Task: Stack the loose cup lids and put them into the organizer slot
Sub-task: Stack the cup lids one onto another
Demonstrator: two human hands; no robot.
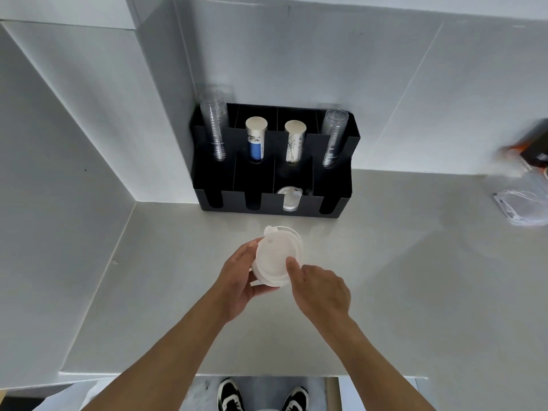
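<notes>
Head view, looking down at a pale counter (385, 277)

Left hand (237, 280) cupping a stack of white lids (277, 256) from below and from the left, fingers curling round the lower rim, closed on the stack and holding it above the counter, tilted toward the camera

Right hand (321, 292) reaching in from the right, fingers loosely bent, thumb tip pressing on the top lid's flat face near its right edge; not wrapping round the stack, only touching it from above

Top lid's small tab sticking out at the far upper left of the stack

Standing just beyond the hands, against the wall, a black organizer (338, 191) with four front slots and four rear slots

Sitting in the third front slot from the left, a few white lids already (289, 198), showing through the slot's cut-out; other three front slots looking dark, contents not telling

Rising from the rear slots, left to right: a stack of clear cups (215, 126), a column of paper cups with a blue band (256, 140), a column of white printed paper cups (294, 140), another stack of clear cups (333, 137)

Lying at the far right of the counter, blurred, a clear bag (525, 200) and something dark and orange above it, too smeared to name

Showing below the counter's near edge, two black-and-white shoes (231, 394)
</notes>
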